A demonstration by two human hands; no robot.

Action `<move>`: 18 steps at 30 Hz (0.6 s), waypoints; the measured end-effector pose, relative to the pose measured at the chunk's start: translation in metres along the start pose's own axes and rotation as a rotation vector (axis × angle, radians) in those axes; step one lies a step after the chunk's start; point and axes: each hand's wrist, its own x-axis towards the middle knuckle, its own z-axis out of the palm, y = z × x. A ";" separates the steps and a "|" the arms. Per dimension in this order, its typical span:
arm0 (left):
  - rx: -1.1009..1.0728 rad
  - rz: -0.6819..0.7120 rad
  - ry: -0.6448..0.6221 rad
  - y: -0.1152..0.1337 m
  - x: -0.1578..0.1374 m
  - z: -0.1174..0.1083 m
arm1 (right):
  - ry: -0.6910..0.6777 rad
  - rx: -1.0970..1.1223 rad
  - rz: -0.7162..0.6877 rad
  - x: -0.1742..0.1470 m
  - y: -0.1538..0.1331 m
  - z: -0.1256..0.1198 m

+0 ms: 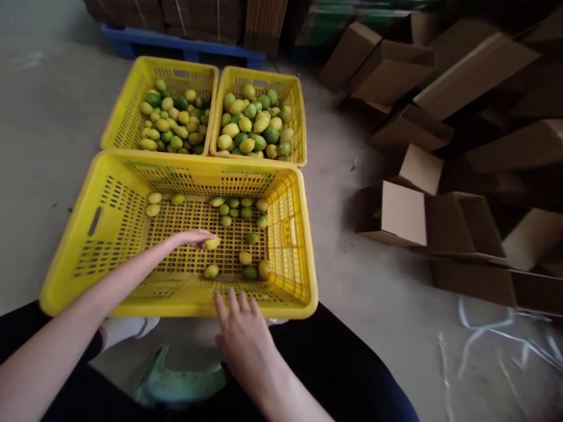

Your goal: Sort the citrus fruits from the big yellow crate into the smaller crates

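Reaching into the big yellow basket (167, 308), my left hand (196, 238) is curling around a single lemon (212, 243). Over the near rim, my right hand (248, 331) is spreading its fingers loosely, gripping nothing; I can't quite tell whether it's touching the rim. Loose fruit (246, 214) is lying around the basket's floor, and two fruit-filled baskets (121, 114) are standing just beyond.

1. It looks like a warehouse or packing area: a blue pallet (185, 45) bears bundled stacks (202, 17).
2. Cardboard boxes (403, 214) lie heaped on a grey floor (336, 287).
3. Yellow crates (310, 287) hold loose citrus fruit (261, 125).
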 end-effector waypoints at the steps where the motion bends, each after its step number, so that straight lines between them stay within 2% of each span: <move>1: -0.041 0.026 -0.057 0.010 -0.018 0.000 | 0.116 0.047 0.013 -0.003 0.001 -0.006; 3: -0.190 0.137 -0.230 0.033 -0.060 0.002 | 0.392 0.174 0.007 -0.008 0.002 -0.018; 5: -0.383 0.249 -0.352 0.054 -0.104 0.008 | 0.620 0.271 -0.038 -0.010 0.001 -0.027; 8: -0.666 0.219 -0.493 0.073 -0.156 0.015 | 0.786 0.282 -0.039 -0.009 0.001 -0.035; 10: -0.790 0.214 -0.519 0.074 -0.173 0.018 | 0.811 0.266 -0.003 -0.008 0.001 -0.036; 13: -0.794 0.189 -0.470 0.064 -0.169 0.024 | 0.733 0.266 0.017 -0.012 0.000 -0.036; 15: -0.726 0.156 -0.334 0.056 -0.151 0.032 | 0.635 0.273 0.038 -0.015 -0.002 -0.037; 18: -0.599 0.112 -0.062 0.046 -0.109 0.047 | 0.499 0.335 0.047 -0.020 -0.006 -0.041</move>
